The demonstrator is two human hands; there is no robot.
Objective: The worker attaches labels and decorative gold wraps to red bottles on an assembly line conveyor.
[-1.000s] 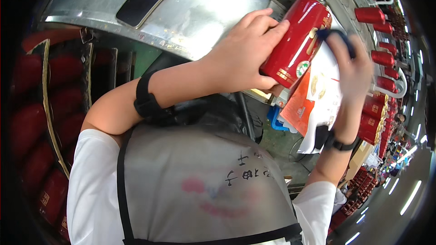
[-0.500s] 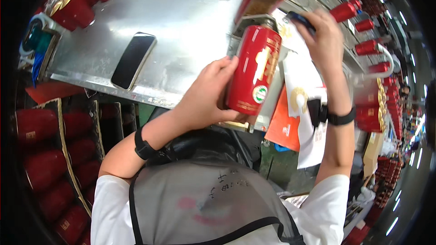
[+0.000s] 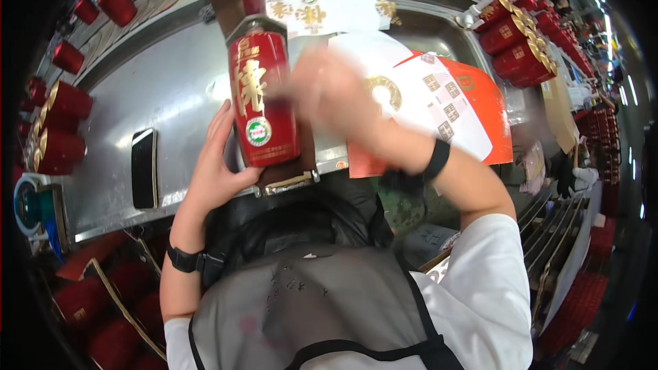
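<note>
Red bottle (image 3: 266, 120) with gold lettering and a round green-and-white emblem, one, lying neck away from the person on the metal worktable (image 3: 175, 82). Left hand (image 3: 214, 168): at the bottle's lower left, open in a loose curve, fingers along its side, thumb by its base; pressure cannot be told. Right hand (image 3: 336, 92): blurred, just right of the bottle, grip cannot be told. Smartphone (image 3: 144, 168), dark-screened: left of the bottle. Orange-red sheet (image 3: 497, 99): right of the bottle, partly under white paper (image 3: 473, 140). Red-and-gold canisters (image 3: 63, 151): far left of the bottle.
</note>
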